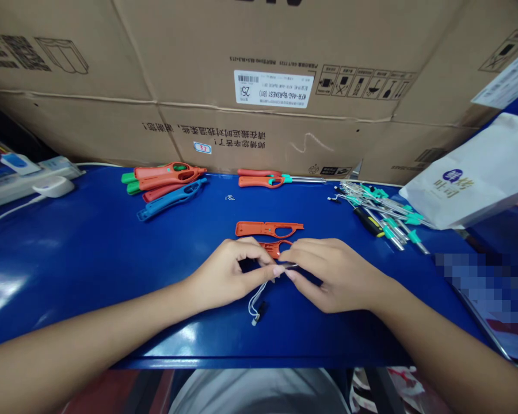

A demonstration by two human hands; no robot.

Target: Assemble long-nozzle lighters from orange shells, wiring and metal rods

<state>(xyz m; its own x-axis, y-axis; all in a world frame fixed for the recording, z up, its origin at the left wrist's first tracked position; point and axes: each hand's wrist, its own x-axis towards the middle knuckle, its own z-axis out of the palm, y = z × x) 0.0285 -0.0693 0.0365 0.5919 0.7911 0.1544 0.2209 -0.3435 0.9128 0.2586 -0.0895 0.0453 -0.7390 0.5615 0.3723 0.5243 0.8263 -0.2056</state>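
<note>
My left hand (231,273) and my right hand (334,273) meet over the front middle of the table, both pinching a thin metal lighter tube (290,265). White wires (254,299) hang from it below my left fingers, with a small black part (262,311) on their end. Just beyond my hands lies an orange lighter shell half (273,249), partly hidden by my fingers. Behind it rests another orange shell half (265,229), inner side up. Farther back, an orange-and-red lighter (261,179) has a metal tube and a green piece fitted between its halves.
At the back left are stacked orange, green and blue shells (168,198), near a power strip (30,181). Several metal tubes with green pieces (391,221) and a screwdriver (368,221) lie right, beside a white paper bag (470,172). A cardboard box (190,69) walls the table's (90,253) back.
</note>
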